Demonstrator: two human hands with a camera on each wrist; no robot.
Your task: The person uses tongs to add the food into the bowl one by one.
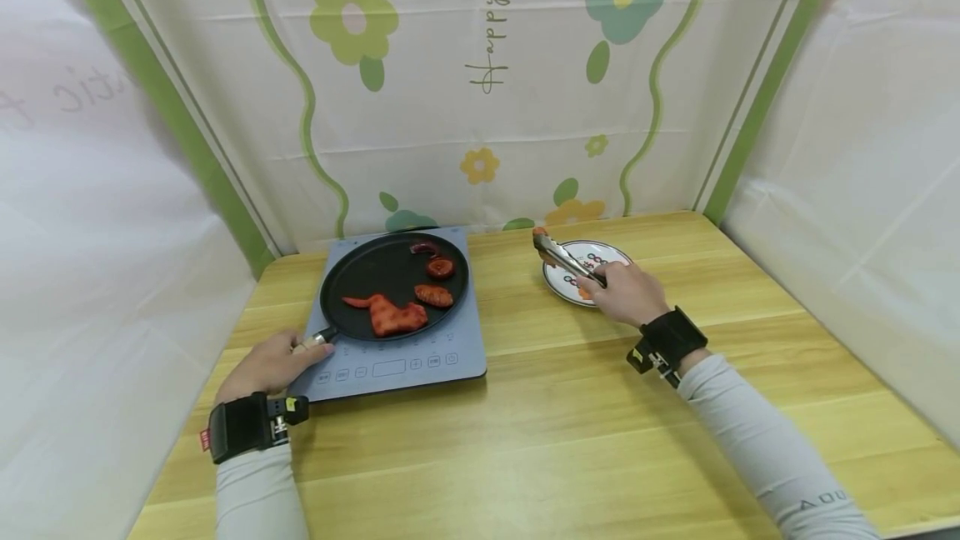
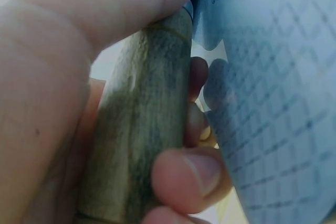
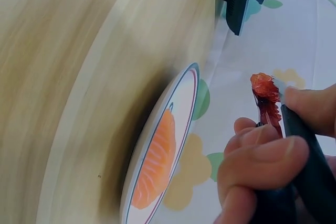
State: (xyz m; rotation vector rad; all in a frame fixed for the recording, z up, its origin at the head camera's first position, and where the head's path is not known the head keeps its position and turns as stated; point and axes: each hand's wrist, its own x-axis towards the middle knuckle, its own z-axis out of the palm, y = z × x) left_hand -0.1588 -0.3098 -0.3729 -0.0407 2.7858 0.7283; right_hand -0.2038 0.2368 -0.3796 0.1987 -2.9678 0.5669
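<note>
At the left, my left hand (image 1: 262, 367) grips the wooden handle (image 2: 142, 114) of a flat black frying pan (image 1: 360, 272). In the pan lie a red chicken wing (image 1: 393, 317), a scored oval brown-red piece (image 1: 433, 296), a round red piece (image 1: 440, 267) and a small curled dark-red piece (image 1: 424, 248). My right hand (image 1: 632, 294) holds metal tongs (image 1: 564, 257) with dark grips. Between their tips is a small red-orange food piece (image 3: 266, 90), its kind unclear. The tongs pass over a white patterned plate (image 1: 552, 280), where an orange salmon slice (image 3: 157, 163) lies.
The pan sits on a grey-blue induction cooker (image 1: 408, 384) with a touch panel at its front. Both cooker and plate stand toward the back of a wooden table (image 1: 540, 440). Flower-printed cloth (image 1: 420, 115) hangs behind, with white cloth (image 1: 862, 190) at the sides.
</note>
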